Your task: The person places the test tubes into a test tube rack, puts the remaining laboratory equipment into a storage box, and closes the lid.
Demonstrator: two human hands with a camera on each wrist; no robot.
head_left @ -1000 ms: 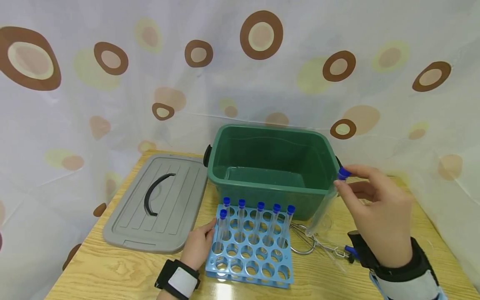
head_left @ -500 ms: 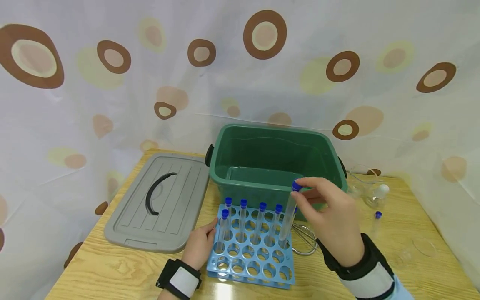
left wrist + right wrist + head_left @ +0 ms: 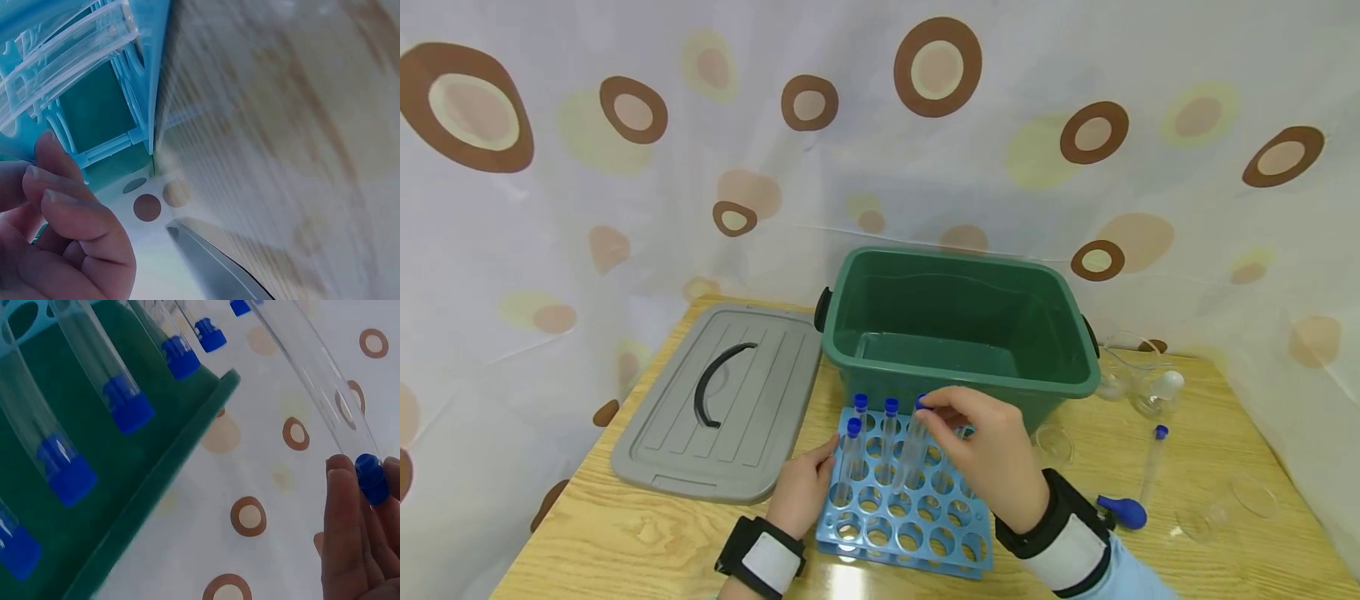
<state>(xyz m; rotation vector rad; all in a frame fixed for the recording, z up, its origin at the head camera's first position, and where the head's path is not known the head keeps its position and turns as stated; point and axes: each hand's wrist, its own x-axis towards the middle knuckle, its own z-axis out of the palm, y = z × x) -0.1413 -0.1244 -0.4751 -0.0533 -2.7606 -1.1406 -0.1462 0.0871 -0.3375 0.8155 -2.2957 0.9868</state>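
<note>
A light blue test tube rack (image 3: 831, 540) stands on the table, with several blue-capped test tubes (image 3: 889, 429) upright in its holes. My left hand (image 3: 801, 492) grips the rack's left edge; in the left wrist view its curled fingers (image 3: 81, 219) lie against the rack frame. With thumb and fingertips my right hand (image 3: 996, 458) pinches the blue cap (image 3: 373, 479) of another test tube (image 3: 911, 454), which is tilted over the rack's middle. Whether its lower end is inside a hole is unclear. My right hand partly hides the tubes on the rack's right side.
Behind the rack is a green bin (image 3: 962, 375), with its grey lid (image 3: 737, 433) flat on the left. To the right lie a blue rubber bulb (image 3: 1126, 512), another capped test tube (image 3: 1153, 467), a bottle with a white top (image 3: 1167, 385) and clear glassware (image 3: 1206, 521).
My right hand has carried the pinched test tube leftward, from the right of the rack to above its middle. My left hand stays at the rack's left edge.
</note>
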